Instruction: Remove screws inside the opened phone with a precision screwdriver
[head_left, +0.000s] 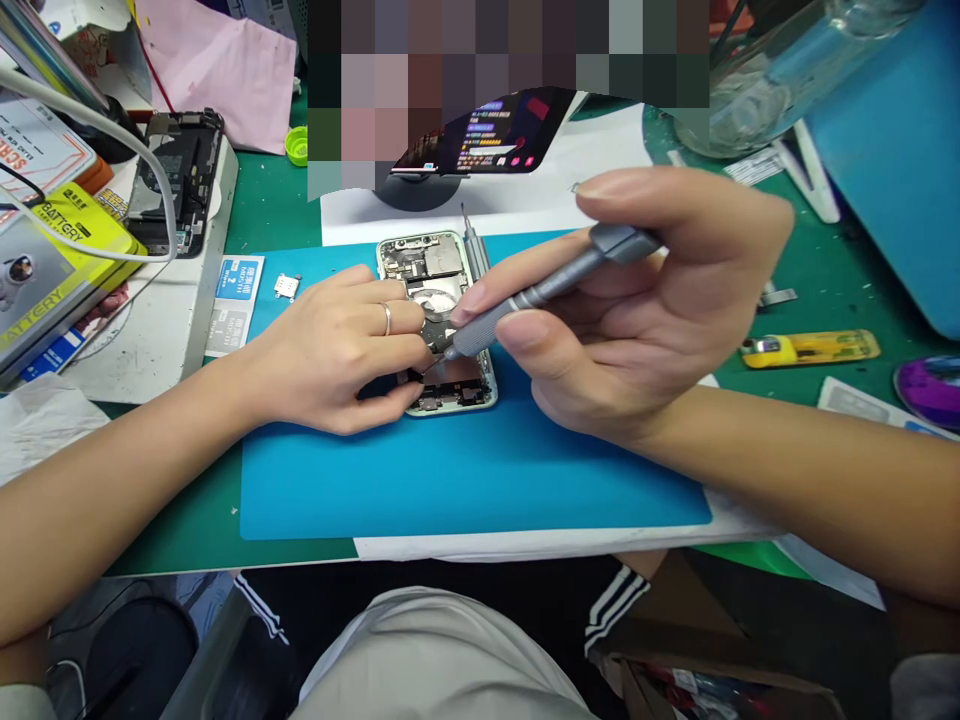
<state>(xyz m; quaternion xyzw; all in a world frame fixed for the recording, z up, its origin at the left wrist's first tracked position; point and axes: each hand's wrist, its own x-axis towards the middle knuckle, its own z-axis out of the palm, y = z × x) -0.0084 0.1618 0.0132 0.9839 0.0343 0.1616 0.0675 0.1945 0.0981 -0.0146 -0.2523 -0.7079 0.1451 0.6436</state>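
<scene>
An opened phone [420, 262] with its insides exposed lies on a blue mat [465, 470]. My left hand [337, 345], a ring on one finger, rests on the phone's left side with its fingers closed on the frame and a small part inside. My right hand [637, 300] grips a grey precision screwdriver [540, 290], tip down on the middle of the phone. A second grey screwdriver [474, 245] lies just right of the phone's top.
Another dismantled phone [176, 180] sits on a white block at left, beside yellow battery boxes [67, 250]. A lit phone on a stand [487, 135] stands behind the mat. A yellow tool [810, 348] and purple disc [930, 385] lie right. A green cap [297, 146] sits far back.
</scene>
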